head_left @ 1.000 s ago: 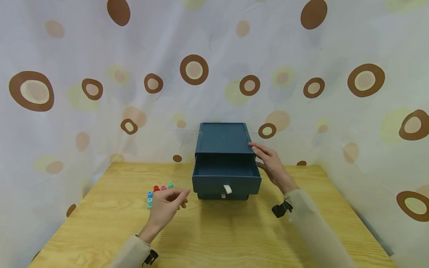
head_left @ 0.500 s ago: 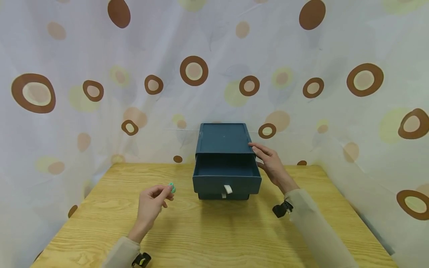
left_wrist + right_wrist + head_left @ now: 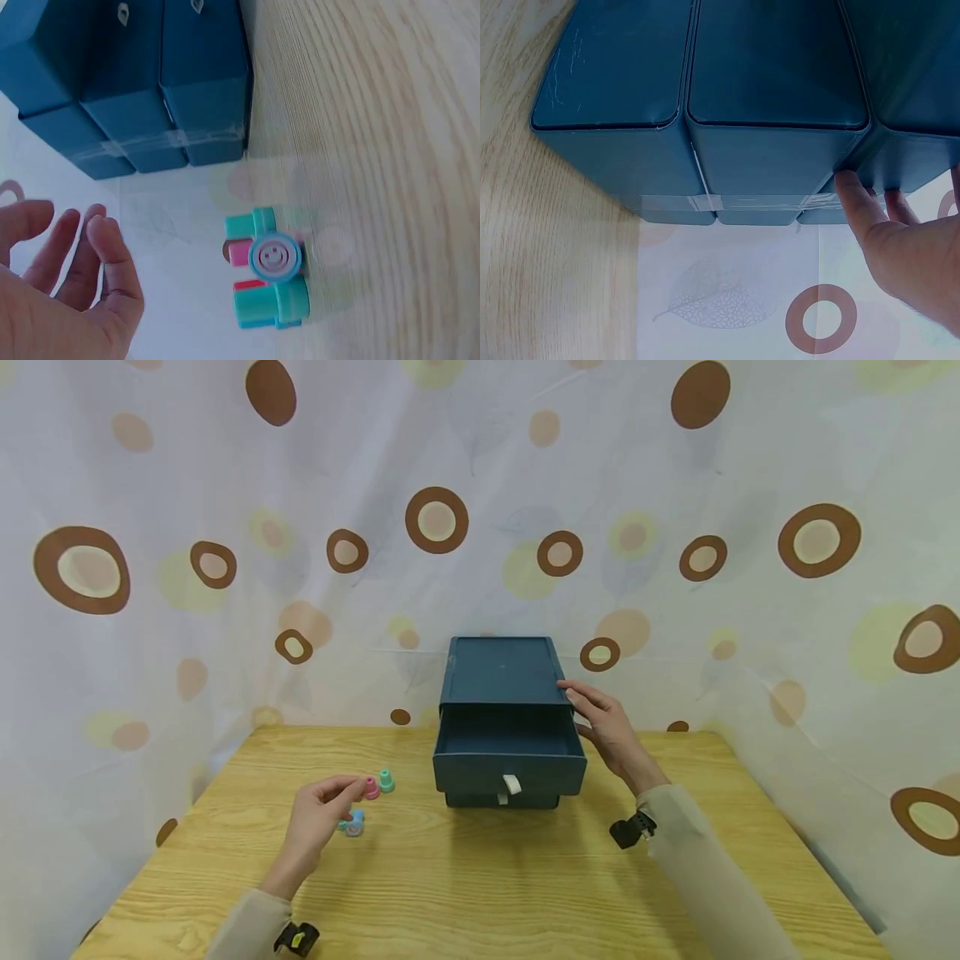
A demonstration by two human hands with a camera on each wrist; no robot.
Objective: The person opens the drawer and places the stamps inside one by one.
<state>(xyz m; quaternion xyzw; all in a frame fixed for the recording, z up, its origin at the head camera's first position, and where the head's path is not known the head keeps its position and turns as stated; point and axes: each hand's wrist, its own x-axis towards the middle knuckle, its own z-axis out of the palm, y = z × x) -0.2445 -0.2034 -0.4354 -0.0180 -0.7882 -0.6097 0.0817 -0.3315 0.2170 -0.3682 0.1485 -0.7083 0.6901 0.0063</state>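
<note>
Nearest to me, the person's left hand [image 3: 318, 814] is hovering over the wooden table [image 3: 480, 893], thumb and forefinger drawn together at the tips; whether they are pinching anything, I cannot tell from the head view, and in the left wrist view the fingers [image 3: 101, 247] are loosely bent and holding nothing. Just under and beyond those fingertips a blue cap [image 3: 352, 823] is lying on its side, its smiley face showing at the wrist camera [image 3: 274, 256]. A pink cap [image 3: 371, 788] is sitting right at the fingertips, with a teal cap [image 3: 386, 780] just past it. Farther back, the blue drawer box [image 3: 502, 672] is standing with its top drawer [image 3: 510, 756] pulled out. The right hand [image 3: 611, 735] is resting against the box's right side, fingers [image 3: 855, 206] straight and together, tips pressing its upper front corner. Behind everything a spotted curtain [image 3: 150, 485] is hanging.
</note>
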